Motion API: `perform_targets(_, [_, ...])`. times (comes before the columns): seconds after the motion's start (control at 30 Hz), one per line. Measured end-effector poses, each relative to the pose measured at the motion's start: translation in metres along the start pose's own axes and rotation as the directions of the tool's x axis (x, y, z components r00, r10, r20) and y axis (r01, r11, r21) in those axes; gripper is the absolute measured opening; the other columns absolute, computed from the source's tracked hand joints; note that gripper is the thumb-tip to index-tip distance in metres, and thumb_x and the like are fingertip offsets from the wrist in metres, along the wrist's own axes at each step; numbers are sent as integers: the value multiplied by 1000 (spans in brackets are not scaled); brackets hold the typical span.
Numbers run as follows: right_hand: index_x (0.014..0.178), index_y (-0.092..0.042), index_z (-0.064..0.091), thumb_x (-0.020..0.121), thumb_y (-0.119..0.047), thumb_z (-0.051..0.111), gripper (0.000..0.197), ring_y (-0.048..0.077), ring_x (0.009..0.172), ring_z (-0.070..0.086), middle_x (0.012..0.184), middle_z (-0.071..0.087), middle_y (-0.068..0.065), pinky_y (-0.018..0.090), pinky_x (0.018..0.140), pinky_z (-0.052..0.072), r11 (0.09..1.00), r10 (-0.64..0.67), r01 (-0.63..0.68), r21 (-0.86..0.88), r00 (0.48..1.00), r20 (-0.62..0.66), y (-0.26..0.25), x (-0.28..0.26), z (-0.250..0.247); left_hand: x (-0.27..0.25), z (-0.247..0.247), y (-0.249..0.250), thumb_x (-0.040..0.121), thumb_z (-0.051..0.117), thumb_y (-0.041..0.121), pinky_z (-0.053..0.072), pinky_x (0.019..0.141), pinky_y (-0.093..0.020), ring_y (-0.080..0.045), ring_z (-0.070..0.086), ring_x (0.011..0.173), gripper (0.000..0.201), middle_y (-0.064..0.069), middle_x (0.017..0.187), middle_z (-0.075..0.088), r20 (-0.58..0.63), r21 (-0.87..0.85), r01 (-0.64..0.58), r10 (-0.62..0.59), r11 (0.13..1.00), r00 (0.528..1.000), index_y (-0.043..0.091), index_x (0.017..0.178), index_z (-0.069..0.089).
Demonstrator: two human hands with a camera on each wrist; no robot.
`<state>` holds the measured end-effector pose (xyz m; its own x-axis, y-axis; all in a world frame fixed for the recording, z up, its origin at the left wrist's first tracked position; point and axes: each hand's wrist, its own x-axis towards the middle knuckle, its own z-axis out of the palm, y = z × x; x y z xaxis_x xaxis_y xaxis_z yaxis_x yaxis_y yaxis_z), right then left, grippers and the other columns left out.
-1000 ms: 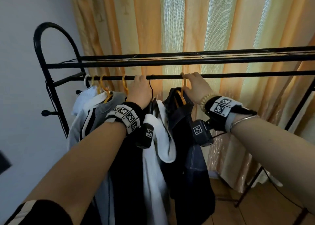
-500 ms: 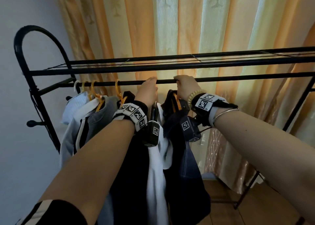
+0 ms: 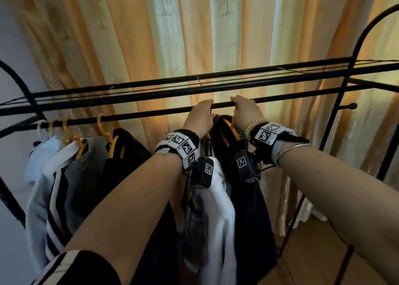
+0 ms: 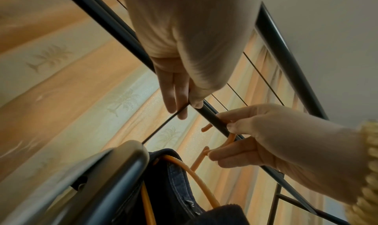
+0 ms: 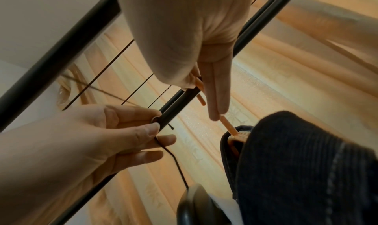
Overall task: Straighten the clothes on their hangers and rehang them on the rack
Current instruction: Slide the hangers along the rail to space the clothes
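At the black hanging rail (image 3: 151, 114) my left hand (image 3: 206, 110) pinches the thin black wire hook (image 4: 163, 126) of a hanger that carries a white garment (image 3: 220, 209). Just to its right, my right hand (image 3: 236, 104) grips the orange hanger's hook (image 5: 201, 97), which sits over the rail and carries a dark denim garment (image 3: 248, 198). In the left wrist view my left hand (image 4: 180, 109) shows thumb and fingers closed on the wire beside the rail (image 4: 212, 117). My right hand (image 5: 204, 89) is seen doing the same with the orange hook.
Several garments hang bunched at the rail's left end on orange hangers (image 3: 101, 127): pale blue, white with dark stripes, grey, black. A wire shelf (image 3: 194, 86) tops the rack. Orange-striped curtains (image 3: 216, 36) hang behind. The rack's right end frame (image 3: 336, 103) stands further right.
Both hands have slid right along the rail with their two hangers, away from the bunch at the left end, and now sit closer together.
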<state>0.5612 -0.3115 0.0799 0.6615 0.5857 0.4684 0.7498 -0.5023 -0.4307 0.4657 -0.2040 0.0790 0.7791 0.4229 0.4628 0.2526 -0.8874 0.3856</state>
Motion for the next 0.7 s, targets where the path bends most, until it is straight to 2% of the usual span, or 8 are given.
perform_targets(0.1, [139,-9,43,93,-3,37,47,30,129,44,141,47,13,39,109,36,1000,-16,15,-13,1000,-19,30,2,-11,7,16,18,95,50,8,28,113,-32,-25,36,139,54,-12,149,39,-12,-29,19,-19,999,1000,11,146,33])
perform_targets(0.17, [138,-9,44,93,-3,37,46,31,126,47,138,50,14,38,106,38,999,-27,26,-22,999,-36,47,3,-20,14,26,33,95,49,4,32,110,-30,-24,44,133,50,-13,145,45,-25,-36,7,-8,999,1000,11,144,39])
perform_targets(0.23, [138,-8,43,93,-3,37,46,31,128,45,140,48,14,38,108,36,999,-24,23,-32,999,-36,68,4,-31,22,39,56,95,49,4,34,107,-26,-21,50,128,47,-12,142,49,-27,-48,0,-2,999,1000,11,141,43])
perform_targets(0.4, [143,-9,35,93,-6,40,50,28,137,36,148,38,14,37,114,28,998,-2,2,-59,1000,-2,128,10,-62,38,75,111,96,46,3,30,111,-30,-25,41,135,46,-12,145,46,-4,-34,-4,4,999,1000,11,142,41])
perform_targets(0.53, [147,-17,28,92,-2,41,58,27,129,45,143,45,12,37,107,37,997,-60,61,-43,998,31,151,14,-76,45,94,131,96,40,-4,29,109,-25,-21,40,136,51,-8,152,36,12,-2,-26,26,1000,1000,11,145,36])
perform_targets(0.7, [143,-11,36,93,-3,41,51,22,140,30,151,34,11,30,115,21,991,-97,99,-95,995,25,174,21,-82,52,105,131,95,40,-6,25,111,-24,-23,34,140,52,-9,153,33,-36,80,-19,22,997,999,8,145,35])
